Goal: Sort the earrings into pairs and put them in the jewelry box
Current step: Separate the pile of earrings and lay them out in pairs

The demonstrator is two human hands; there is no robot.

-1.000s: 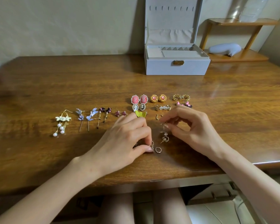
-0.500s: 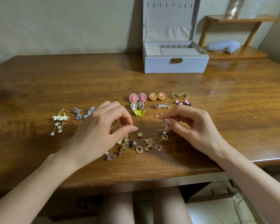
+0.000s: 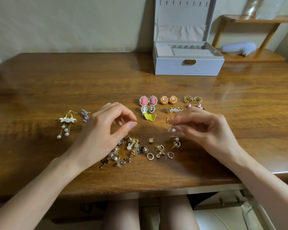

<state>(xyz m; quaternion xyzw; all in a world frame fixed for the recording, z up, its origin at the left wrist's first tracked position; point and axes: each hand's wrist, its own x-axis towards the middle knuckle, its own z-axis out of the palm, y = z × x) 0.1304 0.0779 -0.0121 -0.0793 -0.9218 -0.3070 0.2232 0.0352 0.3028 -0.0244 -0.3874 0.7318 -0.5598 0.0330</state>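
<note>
Brown polished wood of the table (image 3: 40, 77) carried everything. Toward its left edge lay the white flower drop earrings (image 3: 67, 124), with one lilac flower earring (image 3: 85, 114) just beside them; the other dangling pairs of that row were hidden behind the left hand (image 3: 105, 130). A second before, that hand had pressed flat over the loose pile (image 3: 130, 151) near the front edge; now it had lifted and drawn left, thumb and forefinger nearly closed, and whether they pinched anything could not be told. Its rising had uncovered the unsorted studs and hoops, so much pairing evidently remained. Past the middle, matched pairs sat in rows: pink cameos (image 3: 148, 100), gold rounds (image 3: 168, 99), yellow hearts (image 3: 150, 117). The right hand (image 3: 206, 128) had risen slightly and held a small pearl earring (image 3: 174, 129) at its fingertips above the table. The jewelry box (image 3: 188, 65) stood open at the back edge, right of centre, with no earrings visible in it.
</note>
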